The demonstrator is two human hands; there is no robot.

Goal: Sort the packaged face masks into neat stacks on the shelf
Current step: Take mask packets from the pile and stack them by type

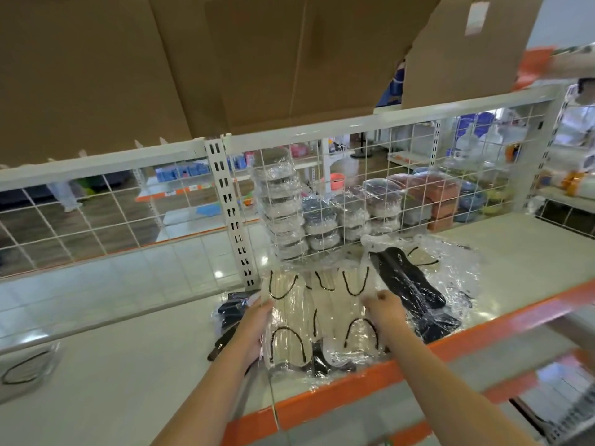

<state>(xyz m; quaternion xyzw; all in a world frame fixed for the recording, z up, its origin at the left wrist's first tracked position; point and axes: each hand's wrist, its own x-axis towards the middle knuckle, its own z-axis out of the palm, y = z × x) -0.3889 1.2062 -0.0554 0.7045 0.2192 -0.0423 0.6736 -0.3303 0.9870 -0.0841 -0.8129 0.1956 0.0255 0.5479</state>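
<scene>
A pile of clear-wrapped white face masks (322, 317) with black ear loops lies on the white shelf (145, 365) near its orange front edge. My left hand (254, 326) grips the pile's left side. My right hand (383, 309) pinches the plastic wrap at the pile's right side. Packaged black masks (409, 281) lie just right of the pile in crumpled clear wrap. More dark mask packs (230, 313) stick out from under the pile's left side.
A wire grid back panel (354, 188) with a slotted upright (231, 214) stands behind the pile; stacked clear packs (283, 204) sit beyond it. Cardboard boxes (225, 59) fill the shelf above. A loose clear pack (25, 371) lies at the far left.
</scene>
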